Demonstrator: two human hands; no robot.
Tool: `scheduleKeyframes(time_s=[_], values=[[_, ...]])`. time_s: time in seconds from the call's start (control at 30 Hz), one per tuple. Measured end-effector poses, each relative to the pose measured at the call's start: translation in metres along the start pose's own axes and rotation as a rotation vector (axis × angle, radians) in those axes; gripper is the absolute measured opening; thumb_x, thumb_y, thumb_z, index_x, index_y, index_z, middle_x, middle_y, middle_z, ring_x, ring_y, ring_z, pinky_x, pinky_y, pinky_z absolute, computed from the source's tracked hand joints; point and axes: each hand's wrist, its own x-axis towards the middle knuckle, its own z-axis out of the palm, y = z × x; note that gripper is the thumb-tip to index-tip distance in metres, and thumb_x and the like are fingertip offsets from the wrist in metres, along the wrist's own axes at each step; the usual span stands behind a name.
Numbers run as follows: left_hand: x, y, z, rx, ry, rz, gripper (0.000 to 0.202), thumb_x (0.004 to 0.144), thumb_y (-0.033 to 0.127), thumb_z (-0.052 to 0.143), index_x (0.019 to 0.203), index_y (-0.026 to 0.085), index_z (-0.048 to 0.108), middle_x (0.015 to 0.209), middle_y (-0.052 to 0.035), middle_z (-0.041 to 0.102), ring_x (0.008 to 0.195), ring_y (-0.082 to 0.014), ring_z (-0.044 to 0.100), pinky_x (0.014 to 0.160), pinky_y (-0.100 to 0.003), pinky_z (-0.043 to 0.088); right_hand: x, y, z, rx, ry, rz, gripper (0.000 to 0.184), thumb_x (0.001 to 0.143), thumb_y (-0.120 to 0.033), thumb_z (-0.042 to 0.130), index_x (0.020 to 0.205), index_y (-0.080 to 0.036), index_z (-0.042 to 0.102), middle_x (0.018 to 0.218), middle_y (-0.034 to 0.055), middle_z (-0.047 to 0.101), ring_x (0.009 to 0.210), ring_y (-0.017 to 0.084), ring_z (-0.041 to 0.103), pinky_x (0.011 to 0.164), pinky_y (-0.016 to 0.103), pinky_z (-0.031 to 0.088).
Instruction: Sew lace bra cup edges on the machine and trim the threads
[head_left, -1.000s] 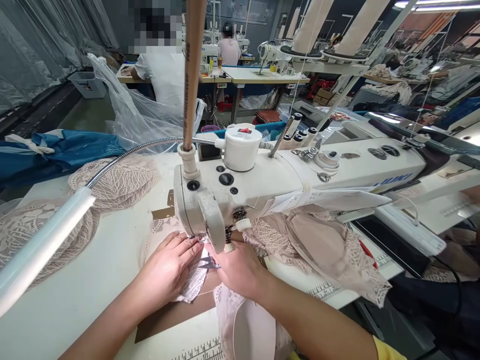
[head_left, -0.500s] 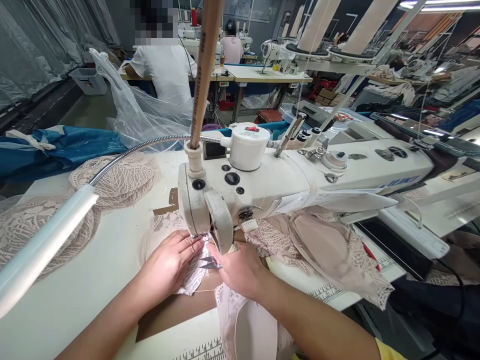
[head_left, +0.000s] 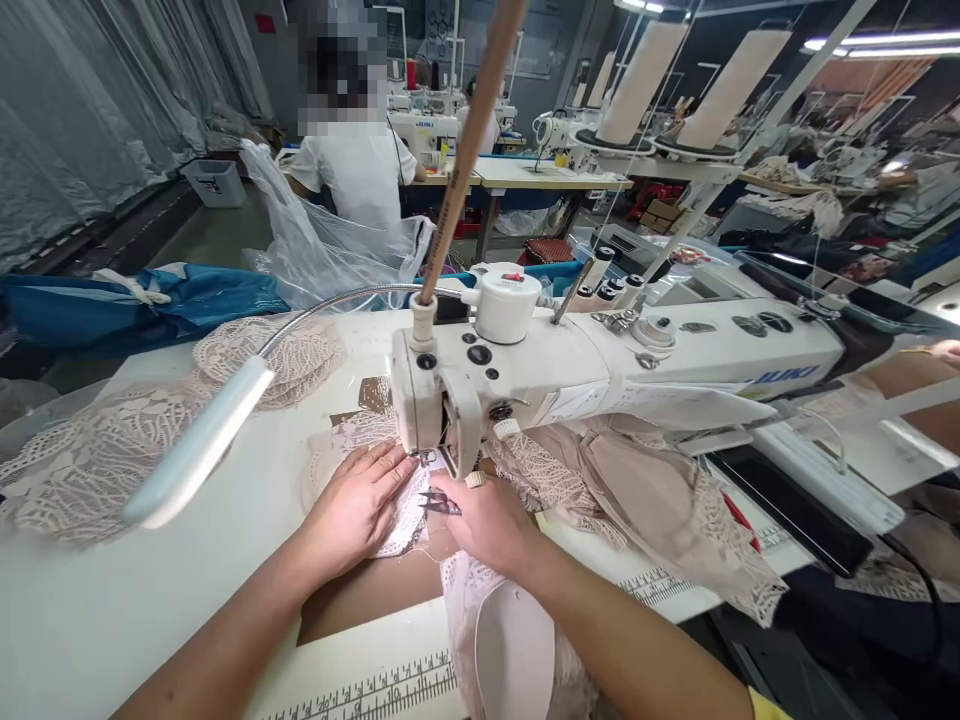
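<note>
My left hand (head_left: 349,510) lies flat with fingers stretched out on a pale lace piece (head_left: 405,520), just left of the presser foot of a white sewing machine (head_left: 442,400). On the other side of the needle area, my right hand (head_left: 491,525) is closed round small thread snips (head_left: 437,503), whose blades point left over the lace. Its thumb and fingertips are close to the lace by the foot; the machine head partly hides them. Below that hand, a lace-edged piece with a smooth beige cup (head_left: 514,650) hangs towards the table's front edge.
Stacked lace pieces (head_left: 105,460) lie at the left under a lit lamp (head_left: 202,440). Beige lace garments (head_left: 637,470) and a black phone-like slab (head_left: 787,505) lie right of the machine. A co-worker in white (head_left: 352,175) sits ahead; another person's arm (head_left: 915,385) shows at right.
The view has tilted up and turned slightly left. Both hands stay beside the needle area, with the snips still in the right. Another person's arm now shows at the right edge.
</note>
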Motion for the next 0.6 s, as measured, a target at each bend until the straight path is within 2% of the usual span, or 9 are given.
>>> scheduleKeyframes(time_s=[0.13, 0.23, 0.33, 0.4, 0.5, 0.6], values=[[-0.010, 0.007, 0.000, -0.016, 0.021, -0.046, 0.053, 0.077, 0.007, 0.048, 0.129, 0.014, 0.055, 0.135, -0.0143, 0.055, 0.123, -0.0321, 0.049, 0.099, -0.051, 0.041, -0.002, 0.002, 0.001, 0.142, 0.024, 0.012, 0.026, 0.086, -0.017, 0.053, 0.106, -0.025, 0.066, 0.076, -0.0004, 0.069, 0.065, 0.014, 0.059, 0.056, 0.021, 0.036], [-0.026, 0.024, -0.007, -0.039, 0.010, -0.102, 0.048, 0.077, 0.009, 0.049, 0.123, 0.016, 0.060, 0.131, -0.0117, 0.059, 0.119, -0.0325, 0.052, 0.093, -0.050, 0.047, -0.003, 0.005, 0.002, 0.216, 0.048, -0.041, 0.026, 0.089, -0.020, 0.051, 0.110, -0.025, 0.066, 0.082, 0.0013, 0.071, 0.071, 0.016, 0.062, 0.062, 0.022, 0.041], [-0.044, 0.044, -0.017, -0.132, -0.042, -0.096, 0.036, 0.084, 0.014, 0.047, 0.115, 0.021, 0.065, 0.126, -0.0067, 0.063, 0.114, -0.0281, 0.055, 0.091, -0.044, 0.050, -0.004, 0.006, 0.004, 0.247, 0.056, -0.063, 0.024, 0.090, -0.022, 0.051, 0.108, -0.024, 0.068, 0.090, 0.0032, 0.071, 0.080, 0.017, 0.063, 0.068, 0.024, 0.044], [-0.052, 0.050, -0.023, -0.224, -0.056, -0.106, 0.033, 0.089, 0.019, 0.045, 0.115, 0.024, 0.064, 0.126, -0.0046, 0.063, 0.112, -0.0236, 0.057, 0.091, -0.037, 0.051, -0.003, 0.005, 0.004, 0.275, 0.055, -0.070, 0.022, 0.090, -0.023, 0.052, 0.105, -0.022, 0.069, 0.091, 0.0035, 0.071, 0.081, 0.017, 0.063, 0.071, 0.024, 0.045], [-0.054, 0.042, -0.030, -0.242, 0.029, -0.246, 0.035, 0.092, 0.026, 0.043, 0.122, 0.023, 0.059, 0.126, -0.0083, 0.060, 0.109, -0.0232, 0.059, 0.089, -0.036, 0.051, -0.003, 0.002, 0.004, 0.323, 0.049, -0.078, 0.020, 0.089, -0.023, 0.053, 0.101, -0.021, 0.070, 0.091, 0.0035, 0.071, 0.083, 0.017, 0.063, 0.074, 0.025, 0.045], [-0.048, 0.026, -0.035, -0.173, 0.019, -0.390, 0.029, 0.089, 0.027, 0.044, 0.110, 0.018, 0.062, 0.104, -0.0115, 0.065, 0.090, -0.0260, 0.062, 0.074, -0.037, 0.051, -0.003, 0.002, 0.000, 0.386, 0.033, -0.087, 0.020, 0.089, -0.022, 0.053, 0.099, -0.019, 0.071, 0.093, 0.0039, 0.071, 0.085, 0.017, 0.063, 0.076, 0.027, 0.046]])
